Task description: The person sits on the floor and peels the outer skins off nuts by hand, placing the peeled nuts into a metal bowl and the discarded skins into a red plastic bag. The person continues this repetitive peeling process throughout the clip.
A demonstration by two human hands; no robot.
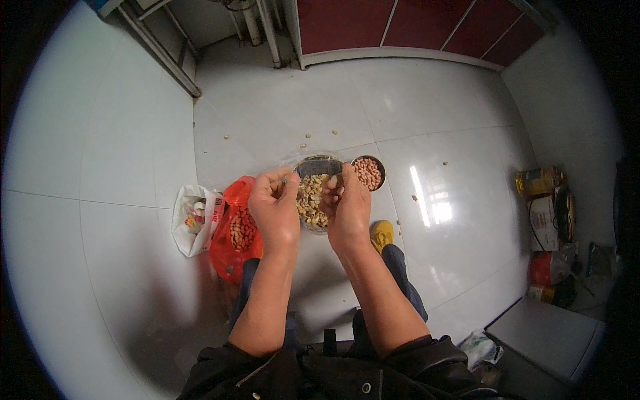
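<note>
Both of my hands are raised over a round container lined with clear plastic, which holds many empty peanut shells point(312, 200). My left hand point(276, 207) has its fingertips and thumb curled together; whether something small is between them cannot be told. My right hand point(349, 207) is cupped with its fingers bent, and pale peanut pieces point(332, 186) show at its fingers. To the right of that hand, a round metal bowl point(384, 175) holds shelled pink peanut kernels point(366, 173). Left of my left hand, an open red plastic bag point(223, 252) contains reddish peanuts point(242, 231).
A white plastic bag point(183, 220) with wrappers stands by the wall. Stray shell bits lie on the tiled floor point(340, 105). My yellow shoe point(382, 234) is near the bowl. An oil bottle point(539, 181), boxes and a grey case point(545, 332) line the right side; red cabinets point(415, 25) stand ahead.
</note>
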